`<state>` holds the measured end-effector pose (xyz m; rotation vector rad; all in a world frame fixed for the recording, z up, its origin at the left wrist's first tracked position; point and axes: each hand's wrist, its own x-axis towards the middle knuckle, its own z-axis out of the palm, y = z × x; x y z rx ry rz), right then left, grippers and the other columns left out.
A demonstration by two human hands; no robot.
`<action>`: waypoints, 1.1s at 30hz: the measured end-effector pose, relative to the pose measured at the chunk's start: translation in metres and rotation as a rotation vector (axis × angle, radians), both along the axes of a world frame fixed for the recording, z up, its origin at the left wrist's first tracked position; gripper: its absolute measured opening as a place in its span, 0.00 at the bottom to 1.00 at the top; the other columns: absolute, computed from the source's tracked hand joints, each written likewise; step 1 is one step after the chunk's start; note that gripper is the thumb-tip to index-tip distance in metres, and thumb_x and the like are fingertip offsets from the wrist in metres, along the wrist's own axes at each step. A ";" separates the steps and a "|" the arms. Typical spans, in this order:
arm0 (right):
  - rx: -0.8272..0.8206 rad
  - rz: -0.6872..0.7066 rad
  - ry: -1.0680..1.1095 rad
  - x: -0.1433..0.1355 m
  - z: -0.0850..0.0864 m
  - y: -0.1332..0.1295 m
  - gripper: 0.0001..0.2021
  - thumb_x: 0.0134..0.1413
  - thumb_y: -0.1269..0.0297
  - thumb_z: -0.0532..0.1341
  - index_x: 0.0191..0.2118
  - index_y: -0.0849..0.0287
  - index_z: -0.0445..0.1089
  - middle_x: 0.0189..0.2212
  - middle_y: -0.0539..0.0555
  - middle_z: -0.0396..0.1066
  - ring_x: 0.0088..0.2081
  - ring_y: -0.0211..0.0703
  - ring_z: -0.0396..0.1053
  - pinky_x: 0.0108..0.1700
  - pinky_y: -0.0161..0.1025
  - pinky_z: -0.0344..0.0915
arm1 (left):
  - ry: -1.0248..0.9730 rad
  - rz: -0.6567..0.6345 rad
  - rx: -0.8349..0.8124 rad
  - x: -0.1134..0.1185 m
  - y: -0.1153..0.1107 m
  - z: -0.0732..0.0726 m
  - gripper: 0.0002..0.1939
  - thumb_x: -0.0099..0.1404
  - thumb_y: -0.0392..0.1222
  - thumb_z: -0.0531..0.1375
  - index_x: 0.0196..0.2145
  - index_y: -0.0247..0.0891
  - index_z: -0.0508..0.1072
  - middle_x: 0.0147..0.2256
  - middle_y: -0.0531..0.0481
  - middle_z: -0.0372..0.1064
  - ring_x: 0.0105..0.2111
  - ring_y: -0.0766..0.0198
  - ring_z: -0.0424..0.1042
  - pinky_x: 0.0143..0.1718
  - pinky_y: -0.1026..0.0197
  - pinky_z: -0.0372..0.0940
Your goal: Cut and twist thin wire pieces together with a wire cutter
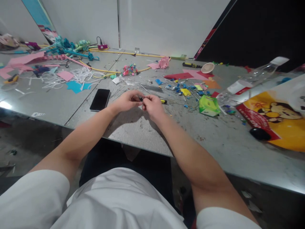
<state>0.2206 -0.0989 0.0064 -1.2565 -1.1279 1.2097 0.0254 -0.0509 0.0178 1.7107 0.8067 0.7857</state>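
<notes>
My left hand [128, 100] and my right hand [153, 105] meet over the grey table [135, 130]. The fingertips of both are closed around something small and dark [140, 99], mostly hidden by the fingers, so its kind does not show. A yellow and black tool handle [163, 101] pokes out on the table behind my right hand. Thin metal wires [143, 85] lie in a loose bundle just beyond my hands. Left of my left hand rests a black smartphone [100, 100].
Small blue and yellow pieces [185, 91] are scattered right of the wires, near a green packet [209, 106]. A clear plastic bottle [252, 79] and a yellow snack bag [276, 117] lie at the right. White paper strips [81, 75] and blue paper [77, 86] cover the left side.
</notes>
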 end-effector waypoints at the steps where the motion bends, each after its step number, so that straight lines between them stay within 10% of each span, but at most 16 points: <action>1: -0.004 -0.006 -0.002 -0.001 0.000 0.000 0.15 0.68 0.70 0.72 0.36 0.47 0.66 0.23 0.43 0.64 0.27 0.42 0.63 0.36 0.44 0.66 | 0.003 -0.007 0.001 0.001 -0.001 0.001 0.16 0.72 0.32 0.79 0.54 0.42 0.86 0.30 0.56 0.76 0.35 0.58 0.72 0.45 0.50 0.65; 33: 0.034 0.073 0.153 0.004 0.012 -0.002 0.15 0.62 0.67 0.78 0.36 0.48 0.71 0.25 0.43 0.68 0.31 0.43 0.65 0.42 0.44 0.67 | -0.046 0.038 -0.017 -0.007 0.002 0.003 0.20 0.70 0.43 0.86 0.55 0.45 0.87 0.33 0.53 0.78 0.39 0.55 0.75 0.46 0.49 0.69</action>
